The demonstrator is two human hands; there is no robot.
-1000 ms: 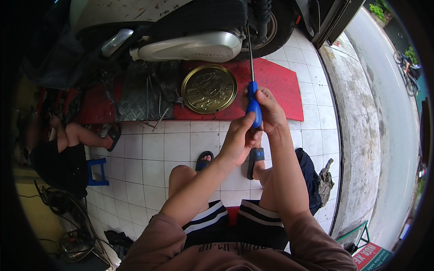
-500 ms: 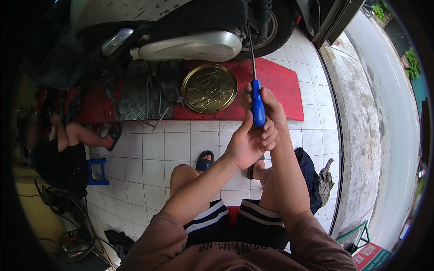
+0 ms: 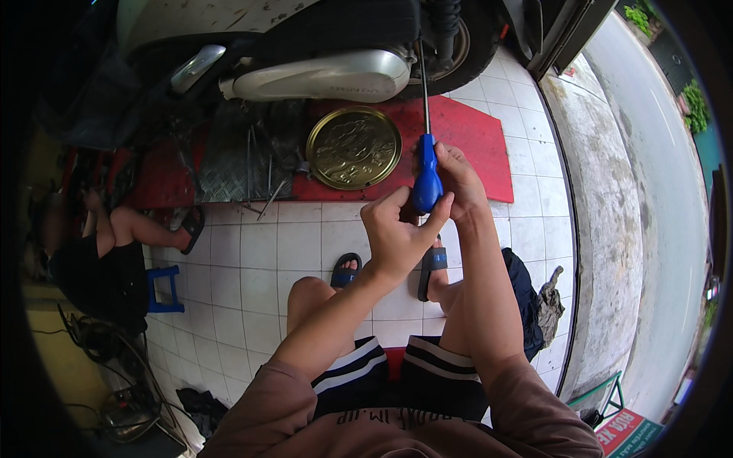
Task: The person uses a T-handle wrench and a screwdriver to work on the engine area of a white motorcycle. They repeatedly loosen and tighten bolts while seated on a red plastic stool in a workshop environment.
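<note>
A long screwdriver [image 3: 429, 183] with a blue handle points away from me. Its thin metal shaft runs up beside the rear end of the scooter's silver engine casing [image 3: 324, 79]; the tip is hidden near the black shock absorber [image 3: 445, 30] and rear wheel [image 3: 475, 57]. My right hand [image 3: 458, 177] is closed round the handle's upper part. At the rounded butt of the handle, my left hand [image 3: 398, 229] grips with thumb and fingers. To the left of the screwdriver lies a round gold-coloured tray [image 3: 354, 149] with raised patterns.
Under the scooter is a red lift platform [image 3: 469, 145] with a metal tread plate and several long tools [image 3: 270, 195] at its edge. Another person [image 3: 95, 259] sits at the left by a blue stool [image 3: 165, 290]. Dark cloth [image 3: 519, 305] lies on the white tiles, right of my leg.
My left hand has turned over, from palm up under the handle to knuckles up around its butt. The handle has shifted slightly left, with my right hand still on it.
</note>
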